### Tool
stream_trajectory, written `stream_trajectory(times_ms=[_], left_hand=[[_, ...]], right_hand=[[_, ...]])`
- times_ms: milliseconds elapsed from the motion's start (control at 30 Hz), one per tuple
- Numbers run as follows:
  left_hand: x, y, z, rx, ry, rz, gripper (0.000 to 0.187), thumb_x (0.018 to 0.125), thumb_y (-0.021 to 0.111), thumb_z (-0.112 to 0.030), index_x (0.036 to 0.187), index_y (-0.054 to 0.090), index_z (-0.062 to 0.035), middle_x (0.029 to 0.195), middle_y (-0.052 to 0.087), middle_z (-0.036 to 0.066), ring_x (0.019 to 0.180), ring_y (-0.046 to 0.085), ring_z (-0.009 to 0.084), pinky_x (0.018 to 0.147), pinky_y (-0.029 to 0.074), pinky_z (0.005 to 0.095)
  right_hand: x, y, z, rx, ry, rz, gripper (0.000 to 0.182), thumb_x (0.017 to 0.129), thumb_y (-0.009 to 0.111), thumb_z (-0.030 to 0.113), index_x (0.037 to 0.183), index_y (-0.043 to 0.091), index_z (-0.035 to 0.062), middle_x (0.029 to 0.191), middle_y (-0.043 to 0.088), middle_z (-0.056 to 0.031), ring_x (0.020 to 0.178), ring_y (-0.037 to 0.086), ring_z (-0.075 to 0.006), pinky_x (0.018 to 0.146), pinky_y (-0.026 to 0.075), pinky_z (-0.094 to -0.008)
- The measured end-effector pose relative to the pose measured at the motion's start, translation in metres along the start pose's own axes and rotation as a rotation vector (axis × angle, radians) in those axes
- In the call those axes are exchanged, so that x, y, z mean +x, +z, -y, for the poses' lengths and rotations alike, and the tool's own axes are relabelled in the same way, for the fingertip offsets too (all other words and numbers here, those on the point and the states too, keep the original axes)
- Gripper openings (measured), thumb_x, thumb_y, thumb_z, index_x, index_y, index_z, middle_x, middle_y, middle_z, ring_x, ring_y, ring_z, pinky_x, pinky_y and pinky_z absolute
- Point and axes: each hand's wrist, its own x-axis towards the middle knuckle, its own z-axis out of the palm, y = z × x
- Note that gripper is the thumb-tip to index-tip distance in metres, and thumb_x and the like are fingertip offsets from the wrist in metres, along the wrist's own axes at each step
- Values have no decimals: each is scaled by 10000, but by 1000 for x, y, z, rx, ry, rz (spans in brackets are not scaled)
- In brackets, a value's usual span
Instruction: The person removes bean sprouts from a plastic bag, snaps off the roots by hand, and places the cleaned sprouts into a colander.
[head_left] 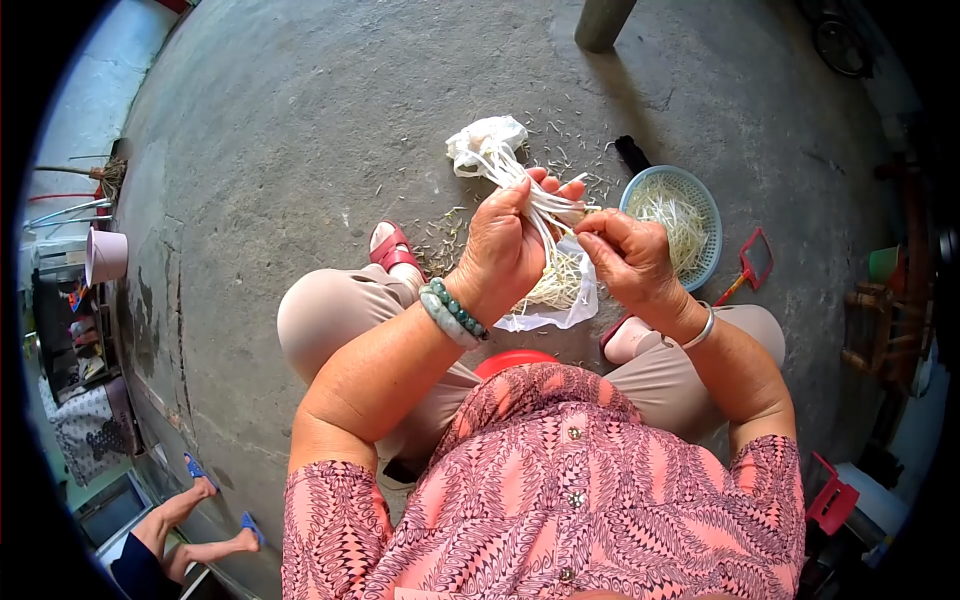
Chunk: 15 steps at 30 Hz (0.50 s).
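A bunch of long white sprouts (545, 207) lies across my left hand (505, 237), its fingers curled round the stems. Close to its right, my right hand (632, 257) has thumb and forefinger pinched at the sprout ends; what sits between those fingertips is too small to make out. Below both hands, an open white plastic bag (575, 312) holds more sprouts. A crumpled white bag (487, 140) lies on the floor beyond my left hand. To the right of my right hand stands a light blue round basket (713, 225) with sprouts in it.
Small sprout scraps (440, 240) are strewn over the concrete floor (270, 180). A red fly swatter (757, 262) lies right of the basket. A post (602, 25) rises at the top. Another person's legs (170, 525) show at the lower left, near a pink bucket (106, 256).
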Motion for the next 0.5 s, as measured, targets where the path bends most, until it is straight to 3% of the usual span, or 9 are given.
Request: stream_trajectory(times_ms=[167, 500], left_hand=[[6, -11, -2, -40, -26, 17, 193, 983, 413, -158, 1033, 501, 7, 1036, 568, 156, 1082, 564, 313, 997, 410, 563], [2, -12, -4, -54, -54, 40, 208, 993, 382, -172, 1036, 501, -7, 1039, 583, 157, 1066, 581, 307, 996, 403, 583]], right_hand=[[-2, -7, 3, 28, 0, 17, 57, 812, 645, 15, 865, 629, 2, 654, 594, -100, 527, 576, -129, 497, 432, -266], [-3, -13, 1, 40, -49, 17, 48, 813, 648, 14, 856, 630, 3, 673, 607, -98, 538, 585, -122, 502, 438, -258]])
